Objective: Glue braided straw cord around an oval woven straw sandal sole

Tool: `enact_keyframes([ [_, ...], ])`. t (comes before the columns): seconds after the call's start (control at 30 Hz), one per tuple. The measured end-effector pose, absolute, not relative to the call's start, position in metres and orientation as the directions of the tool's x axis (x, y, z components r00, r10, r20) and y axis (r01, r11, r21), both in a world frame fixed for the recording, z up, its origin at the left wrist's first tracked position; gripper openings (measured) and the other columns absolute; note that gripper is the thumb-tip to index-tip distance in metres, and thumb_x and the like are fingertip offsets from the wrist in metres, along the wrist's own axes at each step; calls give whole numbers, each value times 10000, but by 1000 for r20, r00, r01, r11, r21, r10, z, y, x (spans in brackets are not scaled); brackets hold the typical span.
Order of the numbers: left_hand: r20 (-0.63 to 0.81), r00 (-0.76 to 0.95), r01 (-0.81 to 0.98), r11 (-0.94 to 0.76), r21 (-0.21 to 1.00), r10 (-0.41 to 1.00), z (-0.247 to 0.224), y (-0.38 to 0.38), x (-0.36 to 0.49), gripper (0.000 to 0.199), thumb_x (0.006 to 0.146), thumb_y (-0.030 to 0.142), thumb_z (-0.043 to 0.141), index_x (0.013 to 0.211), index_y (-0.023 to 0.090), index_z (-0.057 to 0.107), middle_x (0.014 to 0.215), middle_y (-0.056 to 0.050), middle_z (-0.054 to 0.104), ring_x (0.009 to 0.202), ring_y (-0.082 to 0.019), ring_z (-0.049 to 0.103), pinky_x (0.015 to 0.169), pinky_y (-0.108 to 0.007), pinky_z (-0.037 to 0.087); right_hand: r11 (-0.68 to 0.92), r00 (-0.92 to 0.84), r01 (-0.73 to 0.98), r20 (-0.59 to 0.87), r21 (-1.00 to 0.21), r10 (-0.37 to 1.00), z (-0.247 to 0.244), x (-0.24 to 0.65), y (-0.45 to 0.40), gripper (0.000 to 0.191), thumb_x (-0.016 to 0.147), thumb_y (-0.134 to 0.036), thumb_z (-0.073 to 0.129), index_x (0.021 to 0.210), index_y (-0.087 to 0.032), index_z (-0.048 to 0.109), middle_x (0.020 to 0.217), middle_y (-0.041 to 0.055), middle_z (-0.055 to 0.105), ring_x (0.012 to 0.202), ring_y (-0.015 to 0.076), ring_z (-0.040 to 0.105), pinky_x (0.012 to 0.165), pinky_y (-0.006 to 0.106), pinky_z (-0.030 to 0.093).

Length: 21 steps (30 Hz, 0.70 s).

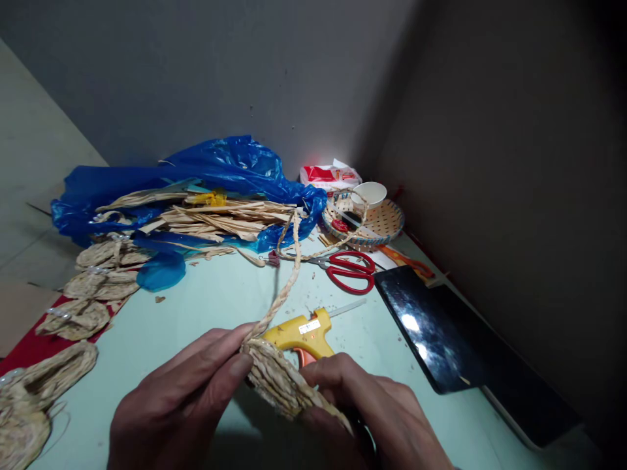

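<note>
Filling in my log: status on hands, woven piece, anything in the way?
Left fingers, right fingers gripping woven piece. Braid extending beyond left fingers. Yellow glue gun close behind.

The pale green table (157, 326) bears, round a glue gun (287, 335) near its centre, a blue bag (240, 160) at eleven o'clock, a basket (389, 225) at one, scissors (337, 269) at two, a tablet (416, 326) at three, and woven pieces (120, 285) by the edge from eight to ten.

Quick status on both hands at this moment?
Left hand: closed, pinching the braid where it meets the woven piece.
Right hand: closed, holding the woven piece's other end.
</note>
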<state>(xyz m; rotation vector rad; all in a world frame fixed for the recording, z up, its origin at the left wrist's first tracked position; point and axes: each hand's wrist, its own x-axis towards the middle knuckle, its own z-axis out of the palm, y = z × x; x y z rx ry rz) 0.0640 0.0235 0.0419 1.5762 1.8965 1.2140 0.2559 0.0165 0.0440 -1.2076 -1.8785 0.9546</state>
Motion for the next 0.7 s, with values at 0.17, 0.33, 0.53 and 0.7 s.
enact_keyframes([
  [0.17,82,-332,508,105,855,940,51,25,69,194,796,485,662,876,389,810,1018,106,819,987,-188,755,939,-241,576,318,-336,348,199,-882,921,43,255,21,158,988,-377,518,938,-245,590,575,-85,520,388,73,328,389,230,243],
  [0.33,-35,-399,413,213,885,916,53,27,72,156,725,458,694,834,444,805,981,166,814,1041,-138,721,1005,-166,480,132,-288,456,-6,-880,958,57,256,16,233,997,-456,507,911,-269,616,675,-32,629,639,149,583,560,243,386],
  [0.53,-17,-402,364,176,915,916,49,32,70,146,633,455,726,758,443,801,900,173,812,932,-112,731,935,-130,512,-83,-276,403,-208,-911,938,67,260,19,277,962,-523,535,962,-270,648,661,-35,564,599,148,508,549,251,385],
  [0.7,75,-357,442,98,892,931,44,33,63,139,643,510,739,763,465,793,877,183,810,874,-95,749,877,-120,543,-175,-327,308,-277,-935,904,76,260,28,261,932,-481,583,856,-231,602,614,-53,497,604,133,468,574,245,372],
])
